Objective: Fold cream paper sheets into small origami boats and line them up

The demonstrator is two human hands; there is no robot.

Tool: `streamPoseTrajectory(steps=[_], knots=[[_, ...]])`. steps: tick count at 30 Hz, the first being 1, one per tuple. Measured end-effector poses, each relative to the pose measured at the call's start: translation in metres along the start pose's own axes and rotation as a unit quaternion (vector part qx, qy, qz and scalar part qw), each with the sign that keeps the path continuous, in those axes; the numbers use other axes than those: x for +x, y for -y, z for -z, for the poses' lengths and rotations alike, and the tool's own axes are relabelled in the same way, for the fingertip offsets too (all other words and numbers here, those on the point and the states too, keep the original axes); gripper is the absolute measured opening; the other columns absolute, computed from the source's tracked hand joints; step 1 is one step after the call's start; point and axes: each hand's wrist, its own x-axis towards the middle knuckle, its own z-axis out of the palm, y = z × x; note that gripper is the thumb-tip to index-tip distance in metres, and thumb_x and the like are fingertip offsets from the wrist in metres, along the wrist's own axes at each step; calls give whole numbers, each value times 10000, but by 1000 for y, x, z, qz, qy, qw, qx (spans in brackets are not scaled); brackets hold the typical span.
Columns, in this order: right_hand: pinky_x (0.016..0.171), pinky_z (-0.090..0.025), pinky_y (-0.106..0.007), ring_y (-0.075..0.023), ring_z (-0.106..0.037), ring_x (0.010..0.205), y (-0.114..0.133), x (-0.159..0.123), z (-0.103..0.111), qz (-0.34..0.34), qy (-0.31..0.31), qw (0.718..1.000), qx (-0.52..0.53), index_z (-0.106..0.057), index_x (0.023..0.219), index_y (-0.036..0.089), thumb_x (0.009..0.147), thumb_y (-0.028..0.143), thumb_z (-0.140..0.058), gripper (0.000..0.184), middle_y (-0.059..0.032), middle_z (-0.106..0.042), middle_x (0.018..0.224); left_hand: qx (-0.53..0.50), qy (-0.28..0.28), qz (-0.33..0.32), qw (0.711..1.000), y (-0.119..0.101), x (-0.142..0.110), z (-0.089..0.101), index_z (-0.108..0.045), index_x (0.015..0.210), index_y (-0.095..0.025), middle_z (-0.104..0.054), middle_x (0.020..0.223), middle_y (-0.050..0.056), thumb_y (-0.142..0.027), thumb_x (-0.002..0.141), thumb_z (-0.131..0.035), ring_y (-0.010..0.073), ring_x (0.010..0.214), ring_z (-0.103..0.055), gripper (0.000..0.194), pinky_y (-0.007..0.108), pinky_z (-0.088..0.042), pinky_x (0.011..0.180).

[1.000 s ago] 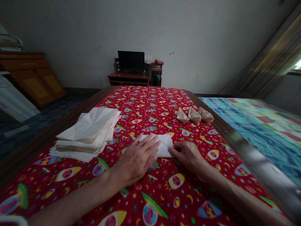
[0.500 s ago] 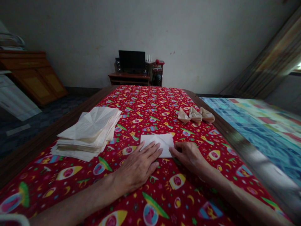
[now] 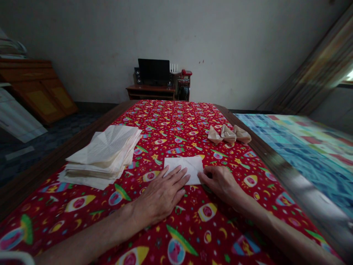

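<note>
A sheet of white paper [image 3: 190, 164], folded into a rectangle, lies flat on the red patterned tablecloth [image 3: 176, 129]. My left hand [image 3: 165, 191] rests on its left part with fingers stretched out and lying flat. At the paper's lower right edge, my right hand [image 3: 220, 181] is closed, thumb and forefinger pinched at the edge. Left of my hands is a thick stack of creased paper sheets [image 3: 104, 147]. To the right beyond my right hand stand three folded paper shapes [image 3: 228, 134] in a row.
Dark wooden table edges [image 3: 264, 158] show on both sides of the cloth. A bed with a patchwork cover [image 3: 298, 147] adjoins on the right. Against the far wall stand a monitor [image 3: 154, 69] and a red telephone [image 3: 186, 72]. A wooden cabinet [image 3: 41, 92] is at left.
Almost nothing differs. The whole view has shifted very slightly, and both hands keep the same places on the paper.
</note>
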Motion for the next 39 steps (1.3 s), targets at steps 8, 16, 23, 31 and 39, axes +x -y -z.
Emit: streamPoseTrajectory(steps=[8,16,23,31,39], knots=[[479,-292,-220,-103,-477,487,0,-5,-2,25,-34,999,-14,-596,735,155,850,339,-491,241,1,-556,569,-4,6,9,1000,-2,0,1,-394,1367,-216,-354,1469,42,-302,966,-328,194,1370,-291,416,454,-227,1130],[835,-490,-376,-245,-580,1040,23,-34,1,240,-138,953,-123,-492,1290,141,942,229,-369,379,-145,-593,1200,9,7,4,1000,-4,0,1,-380,1367,-197,-361,1466,57,-305,965,-346,211,1376,-274,418,471,-250,1117],[1064,-369,-438,-271,-259,1365,28,-54,-8,295,6,950,-102,-245,1447,55,926,417,-427,660,-172,-270,1478,10,-6,-7,1000,-1,-2,-1,-390,1366,-178,-349,1470,64,-310,973,-308,207,1384,-254,422,435,-234,1123],[1092,-329,-417,-252,-270,1355,8,-57,2,280,38,952,-118,-321,1423,88,943,418,-389,587,-137,-306,1456,24,3,10,1000,4,-15,1,-358,1390,-207,-315,1487,20,-327,966,-333,179,1379,-268,441,392,-242,1123],[1079,-356,-416,-243,-356,1312,8,-59,15,245,45,963,-102,-428,1372,122,936,400,-408,518,-123,-392,1404,42,-11,6,999,17,-39,3,-326,1409,-232,-349,1469,20,-316,976,-309,172,1355,-320,442,397,-236,1127]])
